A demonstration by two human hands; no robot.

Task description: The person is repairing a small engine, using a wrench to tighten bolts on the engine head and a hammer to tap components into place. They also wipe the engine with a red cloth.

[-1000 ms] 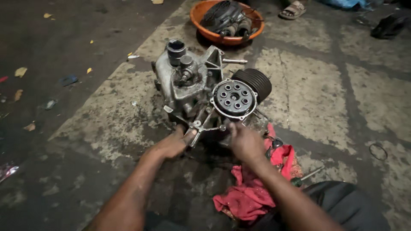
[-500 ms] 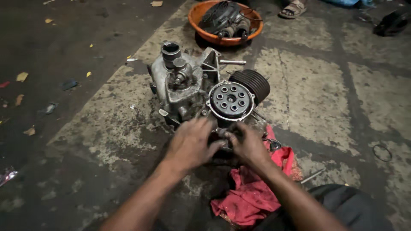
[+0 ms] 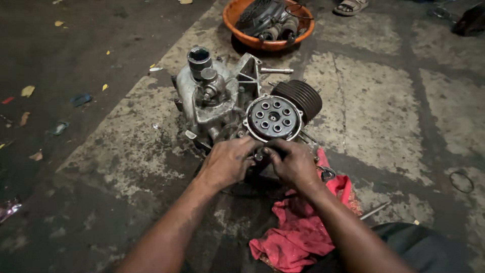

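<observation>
Two hands on engine — stained concrete floor, red rag, orange basin

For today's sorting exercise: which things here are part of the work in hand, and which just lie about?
In hand:
left hand
right hand
engine block
round holed disc
finned cylinder

Lying about:
red rag
orange bowl of parts
rubber ring
scattered leaves
</observation>
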